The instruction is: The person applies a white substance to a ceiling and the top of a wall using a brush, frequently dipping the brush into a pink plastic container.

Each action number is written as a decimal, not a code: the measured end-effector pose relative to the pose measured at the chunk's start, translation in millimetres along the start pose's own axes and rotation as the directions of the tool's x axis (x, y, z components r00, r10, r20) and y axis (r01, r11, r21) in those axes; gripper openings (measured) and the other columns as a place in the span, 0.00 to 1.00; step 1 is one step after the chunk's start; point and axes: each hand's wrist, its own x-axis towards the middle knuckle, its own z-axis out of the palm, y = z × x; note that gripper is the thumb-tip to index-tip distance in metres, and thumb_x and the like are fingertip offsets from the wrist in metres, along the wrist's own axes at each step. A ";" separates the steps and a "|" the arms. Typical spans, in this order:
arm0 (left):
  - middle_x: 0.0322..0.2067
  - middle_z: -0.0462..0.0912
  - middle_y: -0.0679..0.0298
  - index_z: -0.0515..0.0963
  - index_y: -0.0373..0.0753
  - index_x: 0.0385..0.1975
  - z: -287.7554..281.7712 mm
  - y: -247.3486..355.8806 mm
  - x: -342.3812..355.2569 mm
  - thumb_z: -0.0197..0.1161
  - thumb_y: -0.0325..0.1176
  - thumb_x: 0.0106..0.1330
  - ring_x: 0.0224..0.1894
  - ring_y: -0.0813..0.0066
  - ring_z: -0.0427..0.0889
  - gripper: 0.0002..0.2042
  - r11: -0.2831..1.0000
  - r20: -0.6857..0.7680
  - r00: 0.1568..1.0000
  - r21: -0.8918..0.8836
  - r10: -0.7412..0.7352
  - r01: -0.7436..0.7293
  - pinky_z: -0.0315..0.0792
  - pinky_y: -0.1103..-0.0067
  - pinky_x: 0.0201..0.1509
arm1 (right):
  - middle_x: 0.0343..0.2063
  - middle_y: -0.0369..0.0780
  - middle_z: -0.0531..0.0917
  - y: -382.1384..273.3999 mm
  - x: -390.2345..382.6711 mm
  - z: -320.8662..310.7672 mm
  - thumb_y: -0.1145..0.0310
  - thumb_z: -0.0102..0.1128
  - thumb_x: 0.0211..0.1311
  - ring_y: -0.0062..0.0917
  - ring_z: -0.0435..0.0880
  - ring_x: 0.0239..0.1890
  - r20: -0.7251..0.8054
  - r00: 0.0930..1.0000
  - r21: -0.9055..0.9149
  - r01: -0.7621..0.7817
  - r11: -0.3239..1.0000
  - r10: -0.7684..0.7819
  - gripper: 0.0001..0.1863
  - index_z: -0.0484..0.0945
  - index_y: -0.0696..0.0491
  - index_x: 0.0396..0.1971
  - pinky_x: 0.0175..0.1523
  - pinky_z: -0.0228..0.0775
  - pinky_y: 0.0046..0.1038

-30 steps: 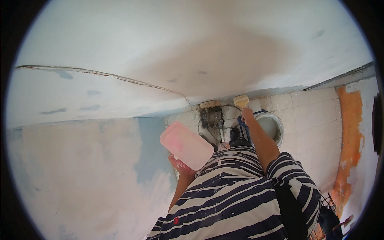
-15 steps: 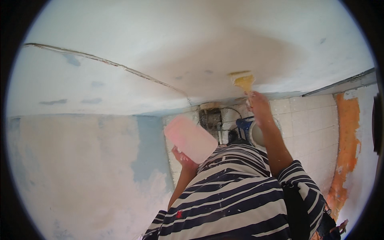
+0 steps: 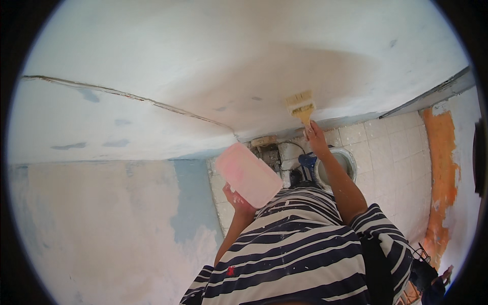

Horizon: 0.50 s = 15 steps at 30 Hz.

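Observation:
A wide paintbrush (image 3: 303, 108) with a yellow handle and pale bristles is gripped by its handle in my right hand (image 3: 316, 137). Its bristles lie against or very near the whitish wall (image 3: 254, 56) in front of me; the exact contact is hard to see. My left hand (image 3: 238, 198) grips a pink, rectangular plastic tub (image 3: 249, 173) by its lower left side, close to my striped shirt. White paint spots mark the left fingers. The tub's inside looks pale pink, and how much paint it holds I cannot tell.
Below my right forearm a round bucket (image 3: 343, 165) stands on the pale tiled floor (image 3: 391, 152). A dark box-like object (image 3: 268, 155) sits at the wall's foot. A crack (image 3: 152, 101) crosses the wall. Part of another person (image 3: 432, 282) shows at lower right.
The brush and my right hand have shifted slightly left, and the brush now shows more of its broad face. The tub has moved a little right with my left hand.

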 end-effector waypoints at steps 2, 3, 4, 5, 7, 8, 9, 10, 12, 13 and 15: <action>0.52 0.77 0.64 0.69 0.43 0.57 -12.7 5.7 -4.7 0.42 0.55 0.68 0.55 0.61 0.75 0.27 0.984 0.263 0.964 -0.157 -0.038 0.082 0.69 0.65 0.60 | 0.23 0.28 0.68 92.2 2.3 -36.6 0.64 0.45 0.74 0.12 0.65 0.23 -0.089 0.993 -0.149 -0.084 0.985 0.071 0.11 0.73 0.52 0.47 0.29 0.58 0.17; 0.52 0.77 0.64 0.69 0.43 0.57 -20.3 9.9 -11.8 0.42 0.55 0.68 0.54 0.61 0.75 0.27 0.973 0.336 0.942 -0.206 -0.029 0.103 0.69 0.65 0.60 | 0.24 0.32 0.72 117.1 -2.6 -39.3 0.65 0.47 0.71 0.17 0.69 0.25 -0.190 0.961 -0.164 -0.232 0.959 0.200 0.11 0.74 0.54 0.45 0.31 0.62 0.22; 0.52 0.77 0.63 0.70 0.43 0.57 -18.6 13.2 -20.0 0.42 0.55 0.68 0.54 0.61 0.75 0.27 0.972 0.375 0.927 -0.216 -0.005 0.092 0.69 0.66 0.59 | 0.26 0.36 0.75 131.5 -8.8 -39.9 0.65 0.49 0.69 0.23 0.72 0.27 -0.293 0.901 -0.153 -0.374 0.915 0.319 0.12 0.76 0.56 0.43 0.33 0.65 0.26; 0.51 0.77 0.63 0.70 0.43 0.56 -21.0 16.0 -25.8 0.42 0.56 0.68 0.54 0.61 0.75 0.27 0.972 0.388 0.922 -0.218 0.007 0.084 0.69 0.66 0.59 | 0.30 0.43 0.81 144.5 -14.7 -42.6 0.67 0.51 0.65 0.35 0.78 0.30 -0.406 0.756 -0.048 -0.578 0.815 0.513 0.12 0.78 0.59 0.40 0.38 0.72 0.35; 0.51 0.77 0.63 0.70 0.42 0.56 -23.4 23.7 -36.6 0.41 0.56 0.68 0.54 0.61 0.76 0.27 0.982 0.394 0.919 -0.184 0.026 0.051 0.70 0.66 0.59 | 0.29 0.45 0.82 178.5 -15.4 -67.3 0.67 0.50 0.64 0.36 0.79 0.31 -0.234 0.890 -0.732 -0.426 0.531 0.392 0.13 0.79 0.60 0.38 0.38 0.72 0.35; 0.51 0.77 0.63 0.70 0.42 0.55 -24.2 26.4 -38.0 0.41 0.56 0.68 0.54 0.61 0.76 0.27 0.985 0.393 0.920 -0.163 0.015 0.054 0.70 0.66 0.58 | 0.29 0.48 0.82 201.4 -15.4 -87.4 0.66 0.50 0.63 0.38 0.80 0.31 0.012 0.920 -1.000 0.021 -0.020 0.391 0.14 0.80 0.60 0.37 0.39 0.72 0.35; 0.51 0.77 0.62 0.70 0.42 0.55 -26.4 28.7 -42.6 0.41 0.56 0.68 0.54 0.61 0.76 0.27 0.988 0.389 0.921 -0.148 0.023 0.038 0.70 0.66 0.58 | 0.29 0.48 0.82 206.1 -8.5 -83.6 0.66 0.50 0.63 0.38 0.80 0.31 0.013 0.919 -1.000 0.021 -0.017 0.394 0.14 0.80 0.60 0.37 0.39 0.72 0.35; 0.51 0.77 0.62 0.70 0.42 0.55 -27.9 30.5 -46.6 0.40 0.56 0.68 0.54 0.61 0.76 0.27 0.989 0.337 0.941 -0.144 0.027 0.023 0.70 0.66 0.58 | 0.28 0.47 0.82 208.7 -3.9 -83.9 0.66 0.49 0.63 0.38 0.80 0.30 -0.058 0.932 -0.990 -0.101 0.102 0.358 0.14 0.80 0.60 0.35 0.38 0.71 0.35; 0.51 0.77 0.62 0.70 0.42 0.54 -33.5 32.1 -55.6 0.40 0.56 0.68 0.53 0.61 0.76 0.27 0.990 0.269 0.962 -0.143 0.055 -0.017 0.71 0.66 0.57 | 0.25 0.46 0.81 191.2 6.6 -58.0 0.66 0.48 0.63 0.37 0.79 0.28 -0.330 0.887 -0.586 -0.460 0.667 0.322 0.14 0.80 0.60 0.32 0.35 0.69 0.35; 0.50 0.77 0.62 0.70 0.42 0.54 -29.3 31.1 -58.7 0.39 0.56 0.68 0.53 0.61 0.76 0.27 0.993 0.014 0.994 0.026 0.112 -0.112 0.71 0.66 0.57 | 0.24 0.45 0.81 169.4 14.1 -46.3 0.67 0.48 0.63 0.36 0.79 0.27 -0.382 0.862 -0.402 -0.480 0.779 0.334 0.14 0.80 0.60 0.31 0.34 0.69 0.35; 0.50 0.77 0.62 0.70 0.42 0.54 -17.2 27.8 -55.7 0.39 0.56 0.68 0.53 0.61 0.76 0.27 0.967 -0.224 0.955 0.210 0.193 -0.147 0.71 0.66 0.57 | 0.21 0.41 0.77 120.5 20.2 -31.8 0.66 0.47 0.65 0.31 0.76 0.24 -0.389 0.851 -0.242 -0.463 0.853 0.352 0.13 0.79 0.58 0.29 0.31 0.66 0.32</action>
